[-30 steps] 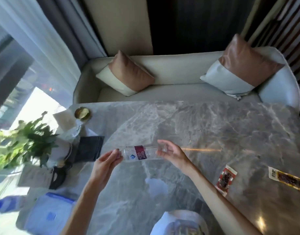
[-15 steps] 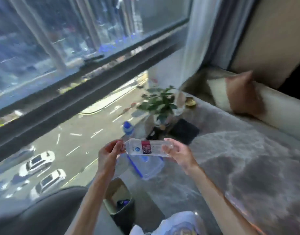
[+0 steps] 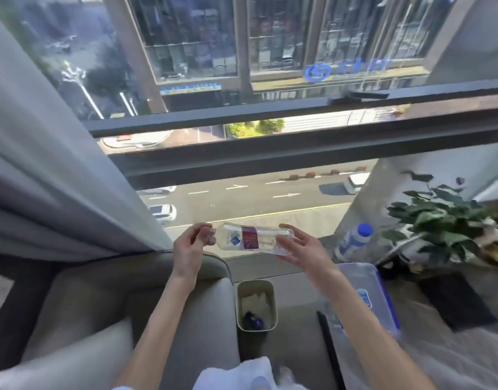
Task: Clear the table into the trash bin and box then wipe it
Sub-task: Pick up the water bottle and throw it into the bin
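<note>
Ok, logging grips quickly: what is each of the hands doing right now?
Left hand: closed on the clear bottle's cap end.
Right hand: holding the bottle's base end.

The view has swung left, so the trash bin [image 3: 256, 305] now lies below the bottle [image 3: 253, 240].

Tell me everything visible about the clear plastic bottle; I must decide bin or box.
The clear plastic bottle with a dark red label lies horizontal in the air, above and beyond the beige trash bin. It looks empty. The left hand pinches its cap end; the right hand cradles its base end.
</note>
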### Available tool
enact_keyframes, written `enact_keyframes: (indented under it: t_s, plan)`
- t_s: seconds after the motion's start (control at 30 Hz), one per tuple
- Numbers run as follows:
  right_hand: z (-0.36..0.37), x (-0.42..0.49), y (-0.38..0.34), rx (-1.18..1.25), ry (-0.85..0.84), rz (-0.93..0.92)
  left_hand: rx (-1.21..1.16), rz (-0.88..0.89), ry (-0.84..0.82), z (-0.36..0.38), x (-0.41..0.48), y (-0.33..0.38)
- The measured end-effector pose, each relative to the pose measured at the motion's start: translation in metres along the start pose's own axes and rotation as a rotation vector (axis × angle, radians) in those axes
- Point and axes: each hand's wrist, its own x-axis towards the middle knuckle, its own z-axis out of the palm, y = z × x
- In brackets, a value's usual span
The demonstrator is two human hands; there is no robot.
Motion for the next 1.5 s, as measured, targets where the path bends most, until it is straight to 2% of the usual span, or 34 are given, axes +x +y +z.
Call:
enact_keyframes:
  t_s: [0.13,0.33,0.5,0.6,0.77,0.97,1.1,1.27,1.5]
  plan:
    - [-0.004,0.019,0.000,-0.001,-0.017,0.031,-0.012,0.021,0.062,0.006,0.000,-0.007]
    - [-0.015,0.047,0.011,-0.037,0.025,0.078,0.021,-0.037,0.094,0.013,-0.008,-0.048]
    - [-0.019,0.064,0.039,0.011,0.077,0.202,0.122,-0.184,0.064,0.013,0.011,-0.074]
    - [-0.021,0.087,0.075,0.072,0.172,0.320,0.084,-0.372,0.067,0.021,0.033,-0.113]
    - [-0.038,0.147,0.181,0.177,0.330,0.519,-0.067,-0.700,0.073,0.047,0.076,-0.241]
    - [-0.078,0.232,0.392,0.225,0.447,0.709,0.046,-0.853,-0.003,0.066,0.129,-0.480]
    - [-0.100,0.280,0.521,0.271,0.504,0.776,0.271,-0.802,-0.114,0.072,0.139,-0.622]
    - [-0.119,0.327,0.643,0.383,0.558,0.831,0.323,-0.885,-0.142,0.080,0.158,-0.745]
    - [-0.123,0.376,0.743,0.496,0.698,0.814,0.438,-0.885,0.017,0.106,0.166,-0.839]
